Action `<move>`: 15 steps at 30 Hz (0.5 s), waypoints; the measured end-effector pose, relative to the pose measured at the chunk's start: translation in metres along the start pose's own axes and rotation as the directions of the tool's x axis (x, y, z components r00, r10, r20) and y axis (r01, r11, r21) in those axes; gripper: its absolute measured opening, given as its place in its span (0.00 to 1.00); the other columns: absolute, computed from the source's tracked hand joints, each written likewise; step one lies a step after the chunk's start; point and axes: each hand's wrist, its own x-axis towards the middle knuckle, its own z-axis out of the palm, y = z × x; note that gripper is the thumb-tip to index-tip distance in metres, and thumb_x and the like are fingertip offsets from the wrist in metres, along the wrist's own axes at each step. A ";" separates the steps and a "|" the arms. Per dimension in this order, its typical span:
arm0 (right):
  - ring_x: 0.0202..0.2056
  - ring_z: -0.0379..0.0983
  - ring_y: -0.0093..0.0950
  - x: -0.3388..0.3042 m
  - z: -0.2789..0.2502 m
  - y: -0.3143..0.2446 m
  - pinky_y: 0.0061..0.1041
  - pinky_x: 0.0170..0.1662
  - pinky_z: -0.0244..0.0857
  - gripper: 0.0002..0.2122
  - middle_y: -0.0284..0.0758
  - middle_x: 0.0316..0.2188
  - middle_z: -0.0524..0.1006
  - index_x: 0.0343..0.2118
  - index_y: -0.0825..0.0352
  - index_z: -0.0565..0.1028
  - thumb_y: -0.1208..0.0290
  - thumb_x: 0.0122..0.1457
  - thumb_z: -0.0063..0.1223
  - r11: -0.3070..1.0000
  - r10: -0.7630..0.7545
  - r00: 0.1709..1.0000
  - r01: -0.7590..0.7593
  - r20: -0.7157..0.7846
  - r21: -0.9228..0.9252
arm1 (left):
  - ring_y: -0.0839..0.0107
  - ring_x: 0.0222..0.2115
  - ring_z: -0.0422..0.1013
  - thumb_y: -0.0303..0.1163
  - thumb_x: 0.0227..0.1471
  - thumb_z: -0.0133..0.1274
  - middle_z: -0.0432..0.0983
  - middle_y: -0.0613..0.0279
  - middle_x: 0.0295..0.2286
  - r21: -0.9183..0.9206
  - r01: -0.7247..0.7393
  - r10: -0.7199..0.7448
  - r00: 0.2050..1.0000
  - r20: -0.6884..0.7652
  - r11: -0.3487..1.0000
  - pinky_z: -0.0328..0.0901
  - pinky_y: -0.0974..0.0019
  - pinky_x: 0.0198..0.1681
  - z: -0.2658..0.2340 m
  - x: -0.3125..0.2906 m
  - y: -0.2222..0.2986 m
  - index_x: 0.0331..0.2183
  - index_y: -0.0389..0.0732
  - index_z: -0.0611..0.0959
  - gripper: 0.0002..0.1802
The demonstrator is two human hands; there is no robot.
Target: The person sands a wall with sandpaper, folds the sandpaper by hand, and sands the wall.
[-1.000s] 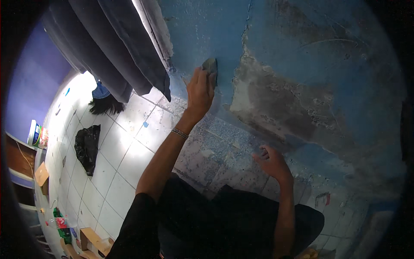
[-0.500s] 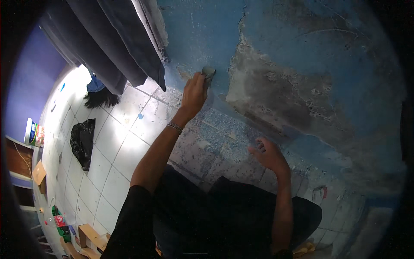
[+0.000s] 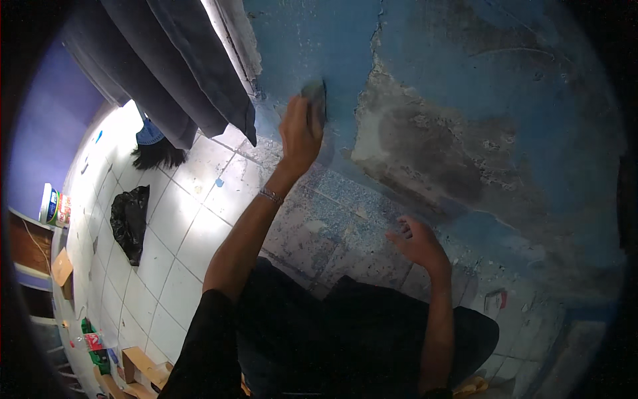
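Reaching up to the blue wall (image 3: pixel 345 60), my left hand (image 3: pixel 302 136) is closed on a curled, grey-green piece of sandpaper (image 3: pixel 315 96). Its flat side lies against the paint, and the fingers hide part of it. A bracelet (image 3: pixel 271 195) circles that wrist. My right hand (image 3: pixel 421 247) hangs above the floor near the foot of the wall, fingers loosely bent and apart, with nothing in it. Below and between the hands, pale paint dust and flakes (image 3: pixel 345 211) cover the tiles.
Bare, peeled plaster (image 3: pixel 425 146) spreads to the right. A dark curtain (image 3: pixel 193 73) hangs at the upper left, above a broom head (image 3: pixel 154 143). A black plastic bag (image 3: pixel 129 223), a paint tub (image 3: pixel 54 205), cardboard (image 3: pixel 138 364) and a small box (image 3: pixel 494 302) stand around on the tiles.
My left hand and the sandpaper have slid up the wall a little, and the sandpaper is now tilted more upright. My right hand has barely shifted.
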 end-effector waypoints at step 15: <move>0.52 0.71 0.40 -0.001 -0.005 -0.005 0.39 0.55 0.64 0.33 0.44 0.54 0.71 0.57 0.68 0.66 0.46 0.57 0.55 1.000 0.025 0.995 -0.025 0.099 0.003 | 0.47 0.24 0.68 0.24 0.54 0.53 0.67 0.48 0.25 0.061 0.107 -0.108 0.994 0.010 0.992 0.64 0.54 0.24 -0.006 0.010 -0.003 0.30 0.35 0.71 0.07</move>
